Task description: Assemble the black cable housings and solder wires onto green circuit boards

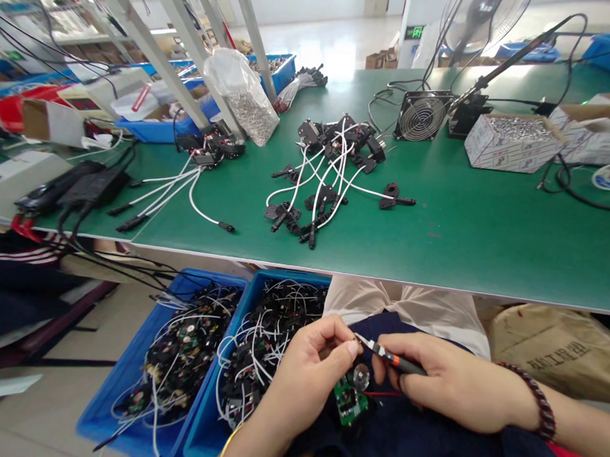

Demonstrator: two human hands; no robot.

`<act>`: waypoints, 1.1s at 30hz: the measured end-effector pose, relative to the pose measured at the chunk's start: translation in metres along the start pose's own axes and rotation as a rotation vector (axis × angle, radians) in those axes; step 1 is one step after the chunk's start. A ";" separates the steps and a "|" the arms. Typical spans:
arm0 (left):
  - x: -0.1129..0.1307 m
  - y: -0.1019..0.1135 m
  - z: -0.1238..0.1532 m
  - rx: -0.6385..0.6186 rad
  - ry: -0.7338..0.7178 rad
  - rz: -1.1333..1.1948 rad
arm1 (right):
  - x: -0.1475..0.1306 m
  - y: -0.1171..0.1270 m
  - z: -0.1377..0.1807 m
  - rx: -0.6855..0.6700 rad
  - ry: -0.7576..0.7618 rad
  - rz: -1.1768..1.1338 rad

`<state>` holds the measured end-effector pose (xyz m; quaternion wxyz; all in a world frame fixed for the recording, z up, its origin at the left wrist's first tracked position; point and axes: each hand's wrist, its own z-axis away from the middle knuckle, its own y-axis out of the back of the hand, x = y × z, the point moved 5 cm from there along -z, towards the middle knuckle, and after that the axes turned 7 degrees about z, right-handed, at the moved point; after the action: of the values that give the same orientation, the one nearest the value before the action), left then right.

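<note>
1. I have the left bare hand (313, 369) pinched narrow on a tiny piece (359, 346) too small to identify; the right bare hand (430, 376) wraps a slim metal-nosed tool with a black-and-orange handle (394, 359), its tip just beside the left fingertips.
2. Just below the hands, the green rectangular circuit board (346, 406) sits over dark cloth on the lap, a clear glossy dome (361, 376) at its upper edge.
3. To my left, two blue rectangular plastic bins (106, 391) brim with tangled parts; the nearer rim leaves the left forearm little room.
4. Past the knees runs the pale edge of a smooth green tabletop (484, 241), with broad sweeping room at front right.
5. Mid-table, white rubbery-looking cables (331, 173) snake between angular black housings (370, 151).
6. Farther back stand a square black fan with a round grille (422, 116) and a printed cardboard box (502, 152) heaped with silvery bits.
</note>
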<state>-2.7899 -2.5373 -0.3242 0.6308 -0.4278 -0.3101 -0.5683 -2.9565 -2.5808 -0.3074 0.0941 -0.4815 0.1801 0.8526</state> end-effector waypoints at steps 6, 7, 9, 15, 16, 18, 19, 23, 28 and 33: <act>0.002 -0.003 0.000 -0.037 0.017 -0.017 | 0.000 0.004 0.002 -0.056 -0.003 0.021; 0.002 -0.003 -0.001 -0.039 0.025 -0.022 | 0.000 0.005 0.003 -0.054 -0.006 0.058; 0.003 -0.004 -0.001 -0.039 0.039 -0.034 | 0.001 0.008 0.004 -0.057 -0.022 0.119; 0.009 -0.007 -0.002 -0.033 0.039 -0.062 | -0.003 0.019 0.005 -0.104 -0.026 0.244; 0.009 -0.007 -0.002 -0.032 0.037 -0.063 | -0.004 0.021 0.006 -0.113 -0.022 0.255; 0.009 -0.008 -0.001 -0.032 0.039 -0.060 | -0.007 0.023 0.006 -0.121 -0.011 0.277; 0.008 -0.008 -0.001 -0.030 0.041 -0.060 | -0.008 0.024 0.007 -0.122 -0.007 0.286; 0.007 -0.009 -0.001 -0.026 0.043 -0.062 | -0.008 0.025 0.008 -0.128 -0.010 0.306; 0.009 -0.008 -0.002 -0.024 0.035 -0.053 | -0.006 0.026 0.006 -0.126 -0.008 0.317; 0.004 -0.007 -0.004 -0.027 -0.001 -0.012 | -0.007 0.024 0.003 -0.095 0.030 0.312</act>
<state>-2.7961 -2.5423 -0.3215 0.6213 -0.4347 -0.3055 -0.5760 -2.9635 -2.6012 -0.2945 -0.0651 -0.4643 0.2134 0.8571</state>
